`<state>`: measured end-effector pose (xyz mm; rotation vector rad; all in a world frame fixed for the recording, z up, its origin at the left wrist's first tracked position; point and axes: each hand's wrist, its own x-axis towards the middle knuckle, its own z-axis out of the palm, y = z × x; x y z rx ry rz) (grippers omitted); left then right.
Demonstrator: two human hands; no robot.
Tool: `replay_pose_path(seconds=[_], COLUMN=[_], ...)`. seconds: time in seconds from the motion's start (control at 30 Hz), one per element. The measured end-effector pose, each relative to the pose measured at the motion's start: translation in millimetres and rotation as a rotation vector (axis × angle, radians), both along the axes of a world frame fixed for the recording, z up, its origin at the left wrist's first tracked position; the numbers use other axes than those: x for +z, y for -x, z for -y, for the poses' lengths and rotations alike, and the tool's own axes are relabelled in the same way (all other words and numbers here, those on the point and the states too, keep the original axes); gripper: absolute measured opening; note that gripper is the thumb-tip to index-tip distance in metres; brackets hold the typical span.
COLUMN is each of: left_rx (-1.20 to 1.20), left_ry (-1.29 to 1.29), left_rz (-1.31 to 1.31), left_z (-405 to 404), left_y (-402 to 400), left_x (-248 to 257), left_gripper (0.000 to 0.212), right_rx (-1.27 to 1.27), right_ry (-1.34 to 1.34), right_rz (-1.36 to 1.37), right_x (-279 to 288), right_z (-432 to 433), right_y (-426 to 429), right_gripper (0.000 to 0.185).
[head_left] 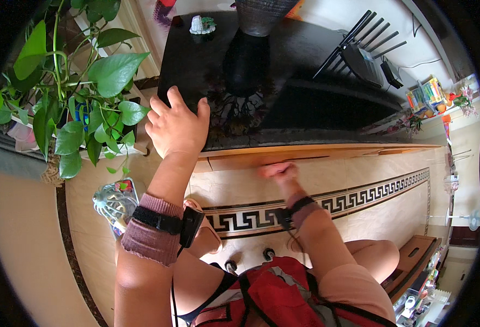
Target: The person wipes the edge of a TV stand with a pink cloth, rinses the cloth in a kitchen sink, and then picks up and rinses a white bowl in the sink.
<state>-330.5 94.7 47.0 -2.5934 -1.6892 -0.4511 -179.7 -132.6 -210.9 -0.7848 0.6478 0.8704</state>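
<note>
My left hand (178, 122) is spread with its fingers apart at the left corner of a glossy black cabinet top (231, 118), holding nothing. My right hand (282, 173) is motion-blurred beside the wooden front (244, 160) of the cabinet, below the top's edge. Something pinkish-red shows at its fingers; whether that is a held thing or the fingers themselves cannot be told. On the black top stand a dark ribbed vase (262, 16) and a small white ornament with green (202, 25). Both my forearms wear black straps over mauve cuffs.
A leafy pothos plant (113, 75) hangs close at the left. Below it a pale blue wire-like object (115, 202) sits by a tray on the floor. A black rack (358, 61) leans at the back right. A wooden unit (413, 253) holding various things stands at the lower right.
</note>
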Motion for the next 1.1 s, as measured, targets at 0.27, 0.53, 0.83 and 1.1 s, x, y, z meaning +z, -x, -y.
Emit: replay_pose_path(seconds=[0.27, 0.53, 0.83, 1.1], left_rx=[-0.017, -0.002, 0.000, -0.020], left_ry=[-0.012, -0.022, 0.000, -0.019], left_rz=[0.007, 0.017, 0.026, 0.049], left_z=[3, -3, -3, 5], left_y=[-6, 1, 4, -5], left_x=[3, -4, -6, 4], left_gripper=[0.064, 0.065, 0.065, 0.064], right_rx=[-0.017, 0.712, 0.731, 0.299], right_ry=[-0.153, 0.330, -0.280, -0.425], right_rz=[0.087, 1.025, 0.781, 0.518], right_x=[-54, -24, -10, 3], right_z=[25, -171, -93, -64], right_y=[-26, 200, 125, 79], right_gripper=[0.060, 0.030, 0.023, 0.037])
